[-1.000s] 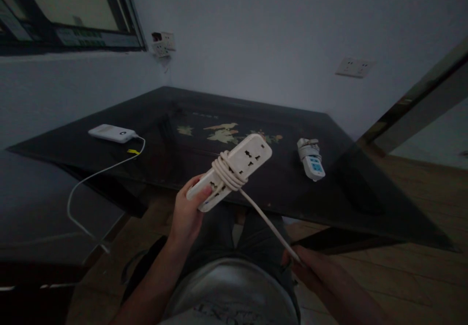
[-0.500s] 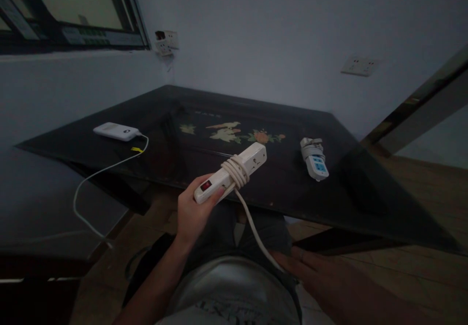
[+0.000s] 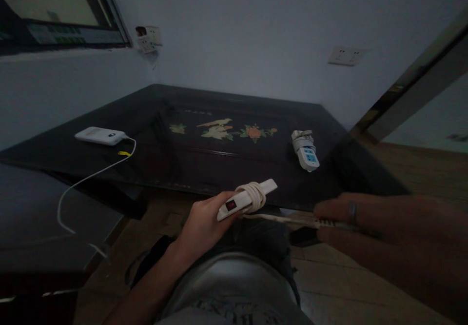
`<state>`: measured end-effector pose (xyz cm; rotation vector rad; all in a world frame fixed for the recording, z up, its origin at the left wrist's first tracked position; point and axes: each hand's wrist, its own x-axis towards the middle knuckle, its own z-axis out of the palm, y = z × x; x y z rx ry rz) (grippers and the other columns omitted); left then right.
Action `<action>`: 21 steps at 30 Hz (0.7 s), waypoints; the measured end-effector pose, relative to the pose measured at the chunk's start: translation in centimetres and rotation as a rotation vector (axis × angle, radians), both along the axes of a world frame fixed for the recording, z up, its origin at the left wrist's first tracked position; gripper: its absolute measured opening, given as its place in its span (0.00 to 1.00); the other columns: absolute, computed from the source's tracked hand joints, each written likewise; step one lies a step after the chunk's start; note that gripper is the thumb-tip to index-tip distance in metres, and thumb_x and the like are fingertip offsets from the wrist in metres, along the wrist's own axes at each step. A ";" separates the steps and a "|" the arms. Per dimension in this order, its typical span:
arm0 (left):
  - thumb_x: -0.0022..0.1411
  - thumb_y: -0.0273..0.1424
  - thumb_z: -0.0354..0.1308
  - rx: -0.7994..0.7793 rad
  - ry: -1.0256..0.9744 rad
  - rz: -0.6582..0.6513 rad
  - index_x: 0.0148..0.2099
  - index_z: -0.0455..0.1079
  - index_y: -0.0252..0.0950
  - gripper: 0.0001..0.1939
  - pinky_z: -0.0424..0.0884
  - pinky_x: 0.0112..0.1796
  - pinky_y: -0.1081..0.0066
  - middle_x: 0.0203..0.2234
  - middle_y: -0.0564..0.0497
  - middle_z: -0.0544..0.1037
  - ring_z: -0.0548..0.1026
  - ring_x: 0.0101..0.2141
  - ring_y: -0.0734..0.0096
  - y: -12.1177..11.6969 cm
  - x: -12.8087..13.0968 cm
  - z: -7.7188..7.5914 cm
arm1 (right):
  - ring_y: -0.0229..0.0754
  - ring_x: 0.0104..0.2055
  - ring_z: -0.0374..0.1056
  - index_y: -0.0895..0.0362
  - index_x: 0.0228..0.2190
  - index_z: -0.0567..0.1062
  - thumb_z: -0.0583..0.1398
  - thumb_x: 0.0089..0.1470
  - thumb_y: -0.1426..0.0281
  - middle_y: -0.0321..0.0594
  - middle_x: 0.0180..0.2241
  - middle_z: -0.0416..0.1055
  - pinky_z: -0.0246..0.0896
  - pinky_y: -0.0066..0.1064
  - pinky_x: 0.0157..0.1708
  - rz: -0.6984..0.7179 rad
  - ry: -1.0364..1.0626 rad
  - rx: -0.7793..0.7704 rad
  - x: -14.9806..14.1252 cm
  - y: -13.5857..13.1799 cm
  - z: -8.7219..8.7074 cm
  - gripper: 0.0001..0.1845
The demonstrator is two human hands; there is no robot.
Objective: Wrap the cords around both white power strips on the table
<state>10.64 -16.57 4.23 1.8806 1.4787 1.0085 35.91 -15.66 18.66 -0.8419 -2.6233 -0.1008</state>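
My left hand (image 3: 204,223) is closed around the switch end of a white power strip (image 3: 241,202), which has a red rocker switch. Several turns of its pale cord (image 3: 254,194) are wound round the strip's middle. From there the loose cord runs almost straight to the right. My right hand (image 3: 391,227), with a ring on one finger, grips that cord near its ribbed end; the plug itself is hidden in the hand. Both hands are in front of the dark table's near edge, over the lap.
The dark table (image 3: 204,166) bears a bird-and-flower picture. On its right lies a second power strip (image 3: 309,158) with blue sockets and its cord wrapped. A white device (image 3: 98,135) with a trailing cable lies at left. Wall sockets (image 3: 344,56) are behind the table.
My right hand has risen and swung right, drawing the loose cord from hanging down to nearly level. The strip in my left hand has dropped lower and turned more edge-on.
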 end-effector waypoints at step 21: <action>0.55 0.34 0.62 0.024 -0.027 -0.401 0.47 0.72 0.41 0.15 0.70 0.30 0.75 0.34 0.53 0.82 0.79 0.29 0.71 -2.1 0.1 2.2 | 0.29 0.18 0.54 0.61 0.31 0.76 0.53 0.51 0.77 0.28 0.17 0.58 0.47 0.22 0.18 0.057 0.135 -0.933 -7.3 12.9 -5.6 0.12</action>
